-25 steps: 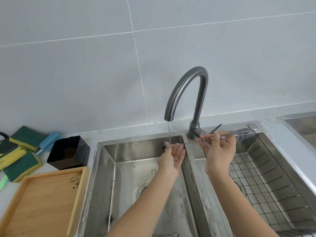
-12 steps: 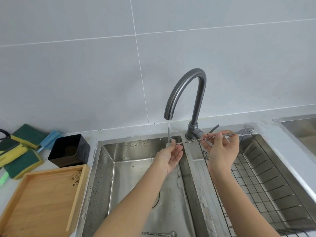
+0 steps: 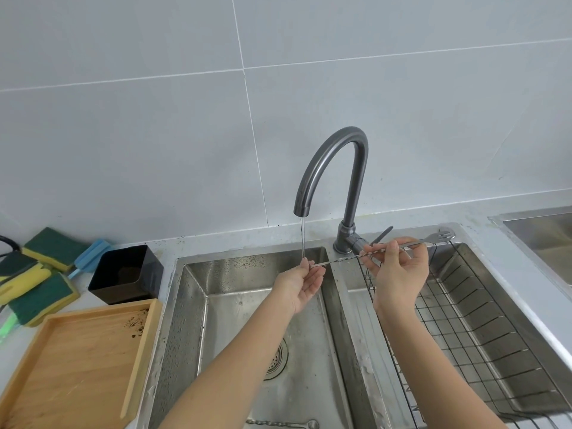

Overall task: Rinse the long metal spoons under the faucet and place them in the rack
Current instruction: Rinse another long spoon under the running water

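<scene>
A long twisted metal spoon [image 3: 343,259] is stretched level between my hands, over the divider of the double sink. My right hand [image 3: 397,274] pinches its shaft near the forked end [image 3: 441,235]. My left hand [image 3: 301,281] pinches the other end right under the thin water stream [image 3: 302,239] from the grey curved faucet [image 3: 335,168]; that end is hidden by my fingers. A second long twisted spoon [image 3: 283,424] lies on the bottom of the left basin [image 3: 198,305]. The black wire rack [image 3: 495,351] sits in the right basin with nothing in it.
A black square cup [image 3: 127,274] and a wooden tray [image 3: 71,366] stand left of the sink. Green-and-yellow sponges [image 3: 40,289] lie at the far left. The faucet lever [image 3: 382,235] sticks out behind the spoon. Another steel basin [image 3: 544,239] is at the far right.
My left hand has turned and slid along the spoon's end under the stream. The right hand stays on the shaft. The view has shifted slightly.
</scene>
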